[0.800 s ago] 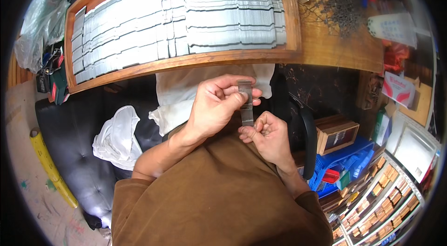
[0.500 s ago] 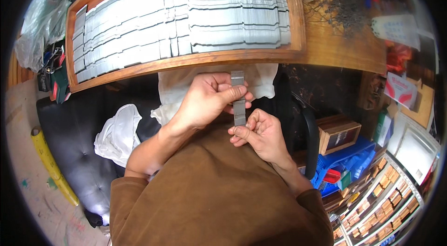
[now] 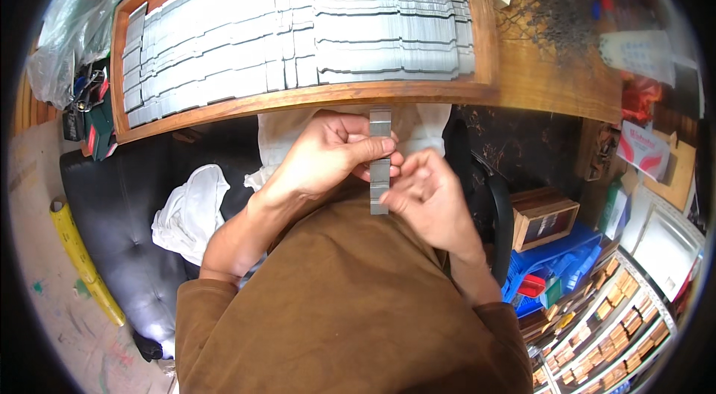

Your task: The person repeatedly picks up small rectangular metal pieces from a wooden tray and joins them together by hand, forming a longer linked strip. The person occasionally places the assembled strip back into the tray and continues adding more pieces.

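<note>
A narrow strip of thin grey metal pieces [image 3: 380, 172], stepped along its length, stands nearly upright in front of my chest. My left hand [image 3: 328, 155] grips its upper middle, thumb across the front and fingertips showing on the far side. My right hand [image 3: 431, 204], slightly blurred, is beside the strip's lower half, with thumb and forefinger apart. Its thumb tip is close to the strip's lower end; whether it touches I cannot tell. Just beyond my hands, a wooden tray [image 3: 313, 94] holds rows of similar grey metal pieces [image 3: 209, 36].
A wooden tabletop [image 3: 544, 84] with a tangle of dark wire-like bits [image 3: 556, 17] extends right of the tray. White cloth [image 3: 190, 207] lies on a black padded seat [image 3: 112, 215] at left. On the right are a small wooden box [image 3: 543, 219] and blue plastic baskets [image 3: 563, 263].
My right hand has released the strip's lower end and moved up and right, its fingers opening. The left hand keeps its grip. The view has shifted slightly.
</note>
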Available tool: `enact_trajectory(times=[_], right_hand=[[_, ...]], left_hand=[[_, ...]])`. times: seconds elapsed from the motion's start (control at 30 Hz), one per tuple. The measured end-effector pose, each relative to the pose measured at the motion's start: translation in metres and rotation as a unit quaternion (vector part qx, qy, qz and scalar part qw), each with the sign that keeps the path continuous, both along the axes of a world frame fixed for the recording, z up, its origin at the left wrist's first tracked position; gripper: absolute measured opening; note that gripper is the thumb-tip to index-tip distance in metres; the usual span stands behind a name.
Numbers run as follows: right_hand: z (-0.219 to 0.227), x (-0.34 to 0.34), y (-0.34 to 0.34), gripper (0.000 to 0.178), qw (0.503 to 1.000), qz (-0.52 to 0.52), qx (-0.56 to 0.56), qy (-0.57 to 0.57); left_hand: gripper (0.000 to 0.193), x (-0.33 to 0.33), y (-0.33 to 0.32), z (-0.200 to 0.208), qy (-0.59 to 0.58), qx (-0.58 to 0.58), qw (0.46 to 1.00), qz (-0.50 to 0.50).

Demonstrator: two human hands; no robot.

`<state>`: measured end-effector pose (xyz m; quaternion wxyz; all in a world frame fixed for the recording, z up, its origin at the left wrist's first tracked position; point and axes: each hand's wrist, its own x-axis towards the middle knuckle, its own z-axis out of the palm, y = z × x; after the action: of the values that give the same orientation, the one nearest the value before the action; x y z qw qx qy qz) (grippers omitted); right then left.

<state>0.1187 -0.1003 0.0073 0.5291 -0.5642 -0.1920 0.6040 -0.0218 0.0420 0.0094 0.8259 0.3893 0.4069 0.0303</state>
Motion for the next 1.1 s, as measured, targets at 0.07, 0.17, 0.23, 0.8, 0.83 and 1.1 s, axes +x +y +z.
enact_trajectory(times=[0.07, 0.17, 0.23, 0.8, 0.83, 1.1], right_hand=[[-0.002, 0.014, 0.013, 0.02, 0.997, -0.015, 0.035, -0.063], [0.005, 0.026, 0.032, 0.031, 0.993, 0.047, 0.037, -0.103], [0.01, 0.021, 0.045, 0.027, 0.996, 0.066, 0.034, -0.058], [-0.012, 0.007, 0.057, 0.015, 0.993, 0.052, 0.014, 0.109], [-0.015, 0.007, 0.06, 0.016, 0.993, 0.05, 0.009, 0.109], [-0.016, 0.0, 0.077, 0.013, 0.996, 0.024, 0.035, 0.083]], left_hand=[[0.02, -0.005, -0.004, 0.012, -0.002, 0.0, 1.0, 0.001], [0.017, -0.011, -0.019, 0.013, -0.026, -0.019, 0.999, -0.002], [0.014, -0.014, -0.026, 0.012, -0.038, -0.013, 0.999, 0.019], [0.019, -0.023, -0.003, 0.005, -0.025, -0.035, 0.999, 0.016], [0.019, -0.023, 0.003, 0.005, -0.022, -0.028, 0.999, 0.008], [0.021, -0.023, 0.014, 0.002, -0.051, -0.023, 0.998, 0.017]])
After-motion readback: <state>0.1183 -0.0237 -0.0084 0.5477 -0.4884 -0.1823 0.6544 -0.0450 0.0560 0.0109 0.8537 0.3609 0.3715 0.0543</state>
